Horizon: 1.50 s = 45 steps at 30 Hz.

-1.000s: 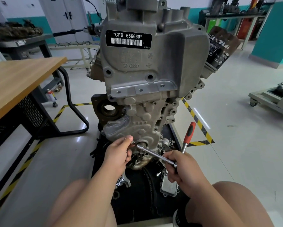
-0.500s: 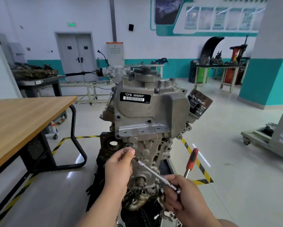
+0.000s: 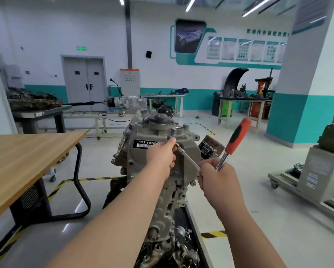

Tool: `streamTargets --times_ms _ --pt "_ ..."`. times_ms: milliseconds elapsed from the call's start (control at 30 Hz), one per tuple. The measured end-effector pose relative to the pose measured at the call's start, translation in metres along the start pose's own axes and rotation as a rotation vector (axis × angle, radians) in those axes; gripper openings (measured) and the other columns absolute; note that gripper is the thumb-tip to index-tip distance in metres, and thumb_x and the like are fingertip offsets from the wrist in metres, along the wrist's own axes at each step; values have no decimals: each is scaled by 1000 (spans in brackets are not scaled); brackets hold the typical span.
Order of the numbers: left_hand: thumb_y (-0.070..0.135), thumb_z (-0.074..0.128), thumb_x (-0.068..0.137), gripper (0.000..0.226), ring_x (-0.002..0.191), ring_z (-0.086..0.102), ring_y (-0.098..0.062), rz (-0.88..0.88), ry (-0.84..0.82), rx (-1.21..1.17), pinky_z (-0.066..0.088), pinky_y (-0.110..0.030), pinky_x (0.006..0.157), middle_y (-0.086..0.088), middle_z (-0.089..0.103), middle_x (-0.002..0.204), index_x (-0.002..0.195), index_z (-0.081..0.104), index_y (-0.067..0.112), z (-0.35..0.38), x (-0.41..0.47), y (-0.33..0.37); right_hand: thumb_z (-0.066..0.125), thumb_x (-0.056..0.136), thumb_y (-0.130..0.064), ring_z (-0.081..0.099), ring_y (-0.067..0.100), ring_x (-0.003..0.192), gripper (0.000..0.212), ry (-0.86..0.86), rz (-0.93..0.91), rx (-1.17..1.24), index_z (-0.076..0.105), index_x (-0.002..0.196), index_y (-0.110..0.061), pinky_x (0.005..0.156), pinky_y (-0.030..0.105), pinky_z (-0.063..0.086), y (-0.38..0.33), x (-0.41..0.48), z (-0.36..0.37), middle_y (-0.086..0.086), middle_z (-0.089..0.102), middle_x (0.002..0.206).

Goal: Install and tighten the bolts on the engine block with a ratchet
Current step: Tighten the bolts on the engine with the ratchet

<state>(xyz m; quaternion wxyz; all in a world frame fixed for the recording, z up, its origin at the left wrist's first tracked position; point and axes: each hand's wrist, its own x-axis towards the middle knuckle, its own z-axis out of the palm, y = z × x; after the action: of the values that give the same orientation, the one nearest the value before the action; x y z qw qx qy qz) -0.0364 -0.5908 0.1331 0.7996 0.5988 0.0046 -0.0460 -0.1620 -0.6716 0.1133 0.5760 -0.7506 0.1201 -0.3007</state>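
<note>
The grey engine block (image 3: 189, 157) stands upright on a dark stand in front of me, with a black label reading CFB 66666 on its upper cover. My right hand (image 3: 217, 176) grips the head of a ratchet (image 3: 237, 138) whose red and black handle points up and right. A thin metal extension bar (image 3: 188, 158) runs from the ratchet head up-left to the top edge of the cover. My left hand (image 3: 160, 155) pinches the far tip of the extension against the block, beside the label. No bolt is plainly visible at the tip.
A wooden table (image 3: 23, 157) with a black tube leg stands at my left. A grey wheeled stand (image 3: 317, 176) with machinery is at the right. Yellow-black floor tape (image 3: 212, 234) borders the engine stand. Workbenches and a teal pillar (image 3: 301, 105) stand farther back.
Both hands and the ratchet rose from the lower front of the block to its upper cover near the label. The view tilted upward, showing more of the room.
</note>
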Motion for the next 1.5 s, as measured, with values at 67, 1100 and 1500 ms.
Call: streamTargets --times_ms 67,1100,1500 --pt "24 64 92 16 43 40 -10 35 -14 67 26 -17 33 -3 64 73 78 61 16 14 1 16 42 79 -11 33 13 43 17 21 -72 -74 49 74 3 40 24 30 -19 12 -2 1 43 53" --pt "6 50 92 27 35 26 -5 -202 -213 -98 17 -14 33 4 42 63 93 59 32 20 23 41 46 79 -18 30 16 45 25 -19 -153 -374 34 57 -19 49 29 30 -71 83 13 -10 31 38" --pt "7 51 89 45 39 24 -9 -83 -212 -135 20 -16 33 1 46 62 123 54 36 19 24 27 46 81 -24 43 4 40 25 -61 -251 -506 37 58 -21 33 16 26 -67 81 24 -18 45 39"
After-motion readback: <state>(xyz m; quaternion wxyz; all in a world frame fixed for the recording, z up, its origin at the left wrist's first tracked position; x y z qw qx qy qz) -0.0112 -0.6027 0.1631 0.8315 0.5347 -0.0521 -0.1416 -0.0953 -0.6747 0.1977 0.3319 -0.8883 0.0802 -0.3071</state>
